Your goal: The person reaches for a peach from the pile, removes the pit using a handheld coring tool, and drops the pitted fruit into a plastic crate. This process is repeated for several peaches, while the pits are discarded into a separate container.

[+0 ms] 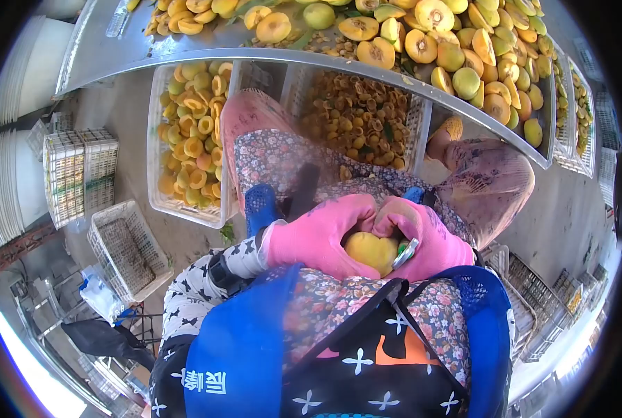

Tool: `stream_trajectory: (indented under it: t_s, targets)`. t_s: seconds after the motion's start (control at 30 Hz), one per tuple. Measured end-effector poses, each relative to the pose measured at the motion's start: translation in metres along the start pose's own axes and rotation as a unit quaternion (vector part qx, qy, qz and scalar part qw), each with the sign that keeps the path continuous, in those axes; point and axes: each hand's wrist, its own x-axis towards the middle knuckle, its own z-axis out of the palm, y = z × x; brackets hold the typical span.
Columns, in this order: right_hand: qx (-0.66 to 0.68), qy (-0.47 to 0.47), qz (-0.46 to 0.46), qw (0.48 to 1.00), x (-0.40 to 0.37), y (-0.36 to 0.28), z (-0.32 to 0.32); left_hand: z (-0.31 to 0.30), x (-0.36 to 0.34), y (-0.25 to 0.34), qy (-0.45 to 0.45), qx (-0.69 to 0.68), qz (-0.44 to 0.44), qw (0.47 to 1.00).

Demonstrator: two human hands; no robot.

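Both hands wear pink gloves and meet in front of the apron. My left hand is curled round the left side of a yellow fruit. My right hand is closed on a small tool with a shiny metal part and a green part, which lies against the fruit's right side. The tool's handle is mostly hidden in the glove. Above the knees, halved and whole yellow-green fruits are heaped on a metal table.
Below the table edge stand a white crate of fruit halves and another crate holding small brown and orange pieces. An empty-looking crate and stacked crates are at left. More crates stand at right.
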Motion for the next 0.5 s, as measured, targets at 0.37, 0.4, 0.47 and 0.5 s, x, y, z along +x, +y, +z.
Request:
stream_trajectory:
  t_s: [0.37,0.4,0.47,0.5]
  targets:
    - [-0.092,0.095,-0.064,0.989,0.01,0.003,-0.005,-0.008,-0.005,0.034,0.04,-0.055,0.032,0.997]
    - [-0.067,0.085,-0.067,0.992,0.01,0.003,-0.006,-0.009,-0.005,0.035,0.045,-0.032,0.029,0.998]
    - [-0.083,0.017,-0.015,0.996,0.014,-0.001,-0.01,-0.016,-0.005,0.033,0.022,0.029,0.004,0.999]
    - [-0.089,-0.014,0.018,0.996,0.012,-0.004,-0.01,-0.017,-0.004,0.028,0.007,0.056,-0.013,0.998]
